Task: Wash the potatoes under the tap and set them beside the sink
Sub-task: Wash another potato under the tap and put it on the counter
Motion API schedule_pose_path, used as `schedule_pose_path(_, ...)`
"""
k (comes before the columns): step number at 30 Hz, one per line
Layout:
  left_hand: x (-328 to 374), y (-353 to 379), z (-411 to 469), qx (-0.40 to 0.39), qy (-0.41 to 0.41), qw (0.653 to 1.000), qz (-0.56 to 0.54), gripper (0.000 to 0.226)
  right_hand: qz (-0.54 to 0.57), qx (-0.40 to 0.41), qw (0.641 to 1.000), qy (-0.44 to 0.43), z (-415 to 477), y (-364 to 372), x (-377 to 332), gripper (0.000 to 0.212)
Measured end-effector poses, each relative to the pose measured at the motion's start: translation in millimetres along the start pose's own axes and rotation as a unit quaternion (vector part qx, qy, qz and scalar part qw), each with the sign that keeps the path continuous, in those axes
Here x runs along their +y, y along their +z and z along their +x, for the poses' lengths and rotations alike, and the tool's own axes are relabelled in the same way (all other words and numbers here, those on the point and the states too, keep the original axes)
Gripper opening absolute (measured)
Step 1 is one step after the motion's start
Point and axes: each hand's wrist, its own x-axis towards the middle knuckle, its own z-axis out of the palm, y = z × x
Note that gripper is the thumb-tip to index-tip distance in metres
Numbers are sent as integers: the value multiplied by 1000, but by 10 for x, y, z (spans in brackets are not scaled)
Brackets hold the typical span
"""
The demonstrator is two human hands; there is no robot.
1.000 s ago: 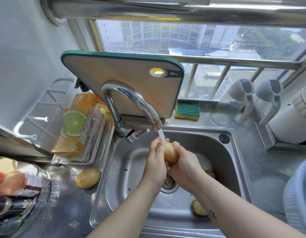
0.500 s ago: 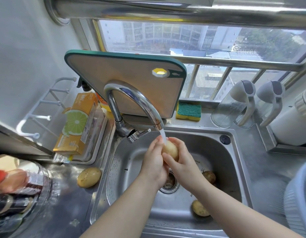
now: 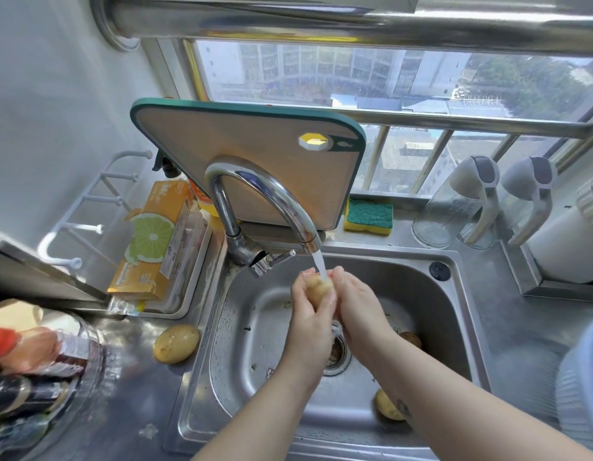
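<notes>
Water runs from the chrome tap [image 3: 268, 197] onto a yellow potato [image 3: 317, 289] held over the steel sink [image 3: 242, 331]. My left hand [image 3: 310, 319] cups the potato from the left and my right hand [image 3: 356, 302] grips it from the right. One washed potato [image 3: 176, 343] lies on the counter left of the sink. Two more potatoes lie in the basin: one [image 3: 411, 339] behind my right forearm, another [image 3: 387, 405] near the front, partly hidden by that arm.
A teal-edged cutting board [image 3: 248, 161] leans behind the tap. A sponge [image 3: 369, 215] lies on the sill, an orange box [image 3: 155, 241] in a tray at left. Bottles [image 3: 32, 364] crowd the left counter; jugs [image 3: 468, 201] and a white basket [image 3: 581, 387] stand right.
Both hands have turned and shifted the potato slightly under the stream, the left hand wrapping more around it. The potato on the counter and those in the basin have not moved.
</notes>
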Motion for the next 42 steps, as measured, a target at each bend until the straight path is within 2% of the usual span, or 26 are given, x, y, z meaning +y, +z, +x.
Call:
schedule_pose_path(4,120,24,150,160,-52,980,-110,9,-28,-124,991,-51,-154,5,71,22)
schedule_pose_path(7,206,-14,228,218,-109,957,-156,23,-122,-159,977,-74,-154,-71,91,39)
schedule_pose_path(11,267,23,191,157,-103,967,-169,33,-137,-75,984,-81,-126,-75,80,37)
schedule_pose_path(15,198,3,107,97,-56,987,-112,32,8,-28,1000,-1,-103,-17,22,28)
schedule_pose_path(19,83,-18,3,57,-3,998,-21,26,98,-2,990,103,-71,63,-6,19)
schedule_pose_path(22,46,5,-67,11,29,998,46,45,165,30,975,144,-22,81,15,14)
schedule_pose_path(24,70,20,-62,40,43,997,48,48,155,19,980,124,-34,76,21,11)
schedule_pose_path(27,127,-7,95,149,26,989,-8,26,151,-36,985,82,-98,88,40,20)
schedule_pose_path(29,180,-3,187,192,3,979,-62,12,166,-80,981,63,-128,60,40,25)
schedule_pose_path(31,225,27,225,214,-24,971,-103,16,160,-121,979,44,-129,-3,30,28)
schedule_pose_path(33,264,43,240,207,-64,964,-153,28,146,-146,978,28,-120,-81,36,32)
schedule_pose_path(36,273,42,213,146,-91,967,-186,35,110,-152,982,1,-111,-132,19,37)
schedule_pose_path(40,219,39,118,79,-69,984,-141,35,49,-93,994,6,-87,-107,23,31)
schedule_pose_path(42,179,17,69,51,-59,989,-124,30,51,-64,996,30,-81,-59,13,24)
